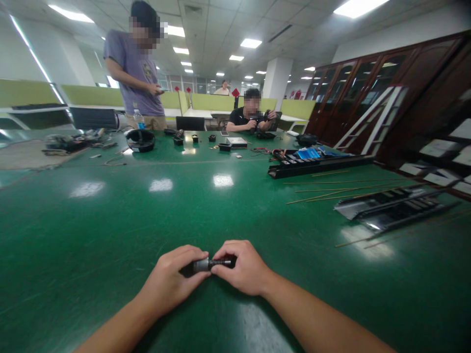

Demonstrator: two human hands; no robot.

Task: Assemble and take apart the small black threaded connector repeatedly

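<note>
Part (201,265) over desk (176,215), contact unclear | left hand (171,277): grip pinched on silver end | right hand (245,269): grip pinched on dark end, partly hidden | forearms (121,321) cut off below

A glossy green tabletop (121,225) is marked by bright reflections. On its far left, tangled clutter (71,142) is heaped, and to the right of that a round black container (140,142) is set. Small black boxes (224,147) are scattered along the far middle. On the right, a long black channel (309,169) is laid, with thin yellowish rods (312,199) and dark, elongated pieces (399,211) strewn nearer.
</note>
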